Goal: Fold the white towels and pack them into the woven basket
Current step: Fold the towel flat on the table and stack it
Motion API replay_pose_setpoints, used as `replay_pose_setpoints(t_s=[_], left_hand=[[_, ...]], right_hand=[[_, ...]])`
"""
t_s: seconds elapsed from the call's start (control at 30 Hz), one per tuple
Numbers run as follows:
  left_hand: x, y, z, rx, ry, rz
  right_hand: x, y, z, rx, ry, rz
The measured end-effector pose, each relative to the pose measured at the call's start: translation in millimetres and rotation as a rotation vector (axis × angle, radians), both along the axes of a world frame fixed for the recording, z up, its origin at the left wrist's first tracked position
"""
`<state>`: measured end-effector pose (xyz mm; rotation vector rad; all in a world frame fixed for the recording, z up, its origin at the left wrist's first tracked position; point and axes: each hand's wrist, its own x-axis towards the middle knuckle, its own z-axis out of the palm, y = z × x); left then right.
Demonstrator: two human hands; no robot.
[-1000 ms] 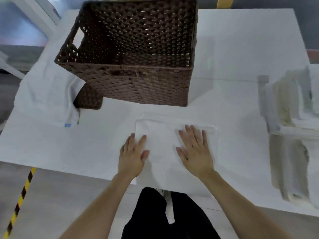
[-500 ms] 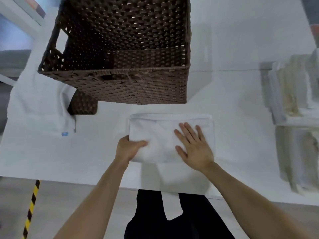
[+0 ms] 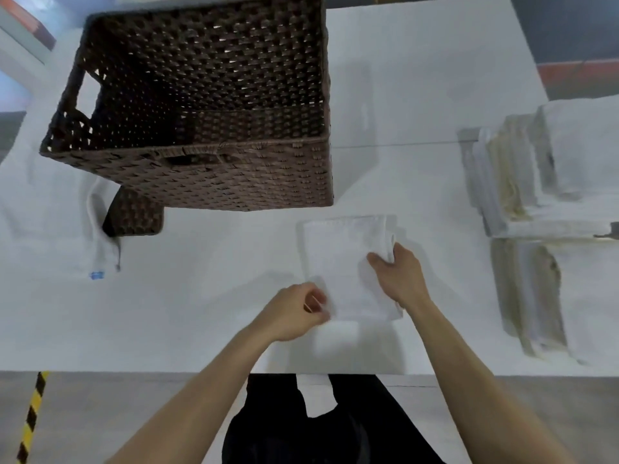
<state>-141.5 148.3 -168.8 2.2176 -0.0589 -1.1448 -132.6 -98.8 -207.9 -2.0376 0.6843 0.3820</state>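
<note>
I have the folded white terry towel (image 3: 345,262) between both hands, long axis pointing away. The left hand (image 3: 294,313) pinches its near corner and the right hand (image 3: 398,279) grips its right edge. The brown woven rectangular basket (image 3: 234,182) sits just beyond, to the left and nearer the left hand.

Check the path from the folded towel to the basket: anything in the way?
Nothing visible does. The left hand and right hand both grip the folded towel, just in front of the woven basket. Only the basket's near wall rises between them; the towel would need lifting over it. No contents show inside.
</note>
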Motion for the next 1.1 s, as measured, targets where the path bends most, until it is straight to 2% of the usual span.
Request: replay_pose_setpoints(t_s=[0.07,0.17,0.3,0.4,0.43,0.5,0.6,0.7,0.77,0.9,0.97,1.03,1.1], left_hand=[[-1.3,8.9,-17.6,0.081,-0.044,0.205],[6.2,1.3,-28.5,0.007,0.047,0.525],[26.2,-23.7,-39.7,-0.055,0.144,0.733],[37.6,-39.6,-48.8,-0.014,0.154,0.78],[39.5,-43.0,-49.0,0.003,0.151,0.782],[41.5,-47.4,-47.5,-0.009,0.178,0.807],[40.9,-55.1,-42.0,-0.069,0.276,0.884],[37.4,-64.7,-37.5,-0.077,0.342,0.925],[35.3,-69.9,-30.9,-0.097,0.38,0.925],[34.2,-53.7,-9.1,-0.27,0.387,0.952],[33.5,-31.8,-1.7,-0.238,0.174,0.868],[34.5,-9.5,10.4,-0.11,-0.223,0.489],[40.1,-5.2,29.6,-0.136,-0.481,0.073]], right_hand=[[5.1,-5.3,-0.7,-0.028,-0.047,0.048],[13.6,-8.7,-14.2,-0.008,-0.041,0.123],[22.2,-8.3,-41.8,0.094,-0.022,0.071],[23.9,-9.6,-45.1,0.025,-0.069,0.036],[17.7,-11.5,-42.0,-0.071,-0.121,0.037],[-9.3,-18.8,-31.4,-0.322,-0.348,0.082],[-68.7,-20.8,-16.1,-0.502,-0.699,0.453],[-101.8,-6.9,-34.0,-0.63,-0.744,0.812],[-95.7,1.3,-47.2,-0.692,-0.717,0.792],[-56.9,0.0,-33.3,-0.498,-0.732,0.616],[-41.5,-7.6,-2.6,-0.336,-0.657,0.539],[-28.1,-21.6,39.4,-0.189,-0.527,0.477],[-14.2,-35.3,81.8,-0.095,-0.396,0.481]])
